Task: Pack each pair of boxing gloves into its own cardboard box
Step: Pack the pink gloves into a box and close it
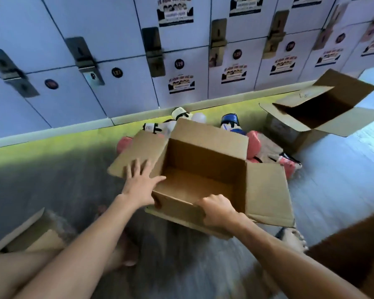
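Head view looks down on a cardboard box [205,156] standing open on the floor [52,169] at the centre of the frame, its flaps folded outward and its brown bottom in plain sight. The left hand [141,184] lies flat on the left flap [136,154], at about 9 o'clock from the box's opening. Its fingers are straight and spread, the thumb reaches toward the near-left corner, and it grips nothing. The right hand [218,210] sits at 6 o'clock on the box, fingers curled over the rim of the near wall and holding that wall (the fingertips themselves are hidden inside). Both forearms reach in from the bottom edge.

Behind the box, at 12 o'clock, the boxing gloves lie in a heap on the floor against the base of the lockers [95,50]. White gloves [178,114] with black trim are at 11 o'clock and a blue glove [230,121] is at 1 o'clock. Red gloves [253,145] lie just beside the box's right wall at 2 o'clock, with another red shape peeking out past the left flap. The far flap hides part of the heap.

A second box [289,130] stands open farther out at 2 o'clock, well apart from the hands. A piece of cardboard [24,231] shows at 8 o'clock and a brown carton [352,251] at 4 o'clock, both at the frame's edges. Blur smears the picture, so fine detail on the gloves cannot be read.
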